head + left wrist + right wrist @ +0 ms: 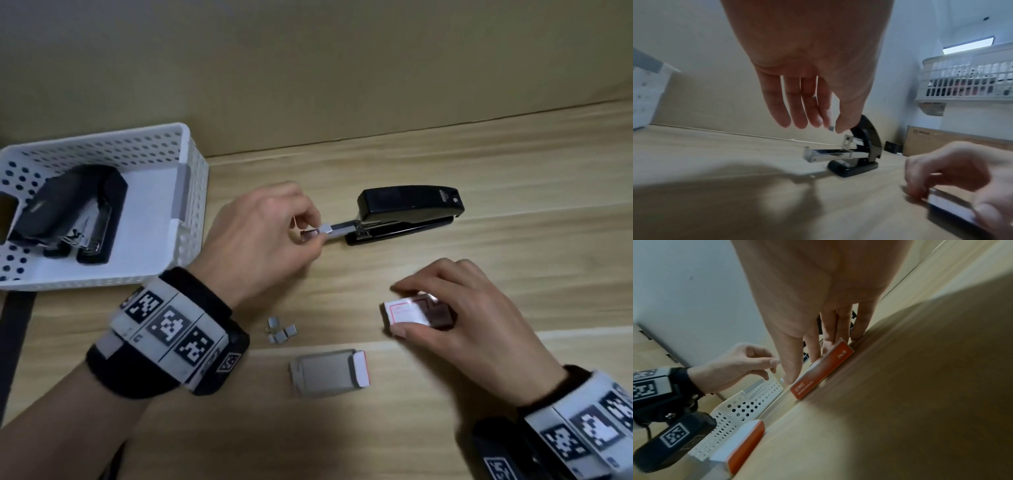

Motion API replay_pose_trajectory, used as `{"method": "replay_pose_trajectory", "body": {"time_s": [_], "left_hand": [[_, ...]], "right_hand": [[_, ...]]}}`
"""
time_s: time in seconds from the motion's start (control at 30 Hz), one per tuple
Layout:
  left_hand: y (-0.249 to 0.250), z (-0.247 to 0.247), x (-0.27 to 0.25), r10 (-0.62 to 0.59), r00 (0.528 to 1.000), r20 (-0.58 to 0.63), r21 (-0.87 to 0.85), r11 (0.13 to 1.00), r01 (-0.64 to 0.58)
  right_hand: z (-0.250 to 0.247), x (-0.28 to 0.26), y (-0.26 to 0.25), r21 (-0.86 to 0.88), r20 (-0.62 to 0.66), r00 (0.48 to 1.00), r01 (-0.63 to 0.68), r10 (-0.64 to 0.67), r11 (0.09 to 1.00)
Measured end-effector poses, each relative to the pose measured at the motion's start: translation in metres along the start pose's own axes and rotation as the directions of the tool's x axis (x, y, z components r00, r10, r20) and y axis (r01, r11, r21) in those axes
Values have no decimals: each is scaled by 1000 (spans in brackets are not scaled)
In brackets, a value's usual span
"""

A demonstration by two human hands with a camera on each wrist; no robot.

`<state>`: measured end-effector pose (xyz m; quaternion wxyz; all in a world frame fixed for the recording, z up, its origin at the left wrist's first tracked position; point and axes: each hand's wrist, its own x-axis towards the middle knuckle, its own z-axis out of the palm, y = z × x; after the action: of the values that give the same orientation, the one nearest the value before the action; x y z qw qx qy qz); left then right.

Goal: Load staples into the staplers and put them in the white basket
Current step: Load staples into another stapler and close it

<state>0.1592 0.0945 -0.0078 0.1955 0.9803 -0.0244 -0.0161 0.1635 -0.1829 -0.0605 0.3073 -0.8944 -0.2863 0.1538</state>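
The left hand [260,233] pinches a short strip of staples [831,128] just above the pulled-out magazine [818,155] of the black stapler [407,212], which lies on the bench [479,164] right of the white basket [191,192]. The right hand [455,308] grips a staple box [407,313] near the stapler. The strip should be lowered level, legs down, along the channel; tilted, it would likely jam.

Pale wood tabletop [479,164] — beige board wall [308,68] behind it.
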Motion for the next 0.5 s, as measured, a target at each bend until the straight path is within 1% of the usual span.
{"method": "replay_pose_trajectory", "body": {"time_s": [0.07,0.27,0.5], "left_hand": [[-9,1,8,-18,1000,16,19,1000,18],[-17,13,14,-7,998,65,-15,1000,8],[-20,21,13,29,999,39,-50,998,-27]], "right_hand": [[1,3,-3,-1,11,1000,5,-5,1000],[2,12,-9,4,41,999,-5,5,1000],[4,16,-9,20,44,999,-12,11,1000]]}}
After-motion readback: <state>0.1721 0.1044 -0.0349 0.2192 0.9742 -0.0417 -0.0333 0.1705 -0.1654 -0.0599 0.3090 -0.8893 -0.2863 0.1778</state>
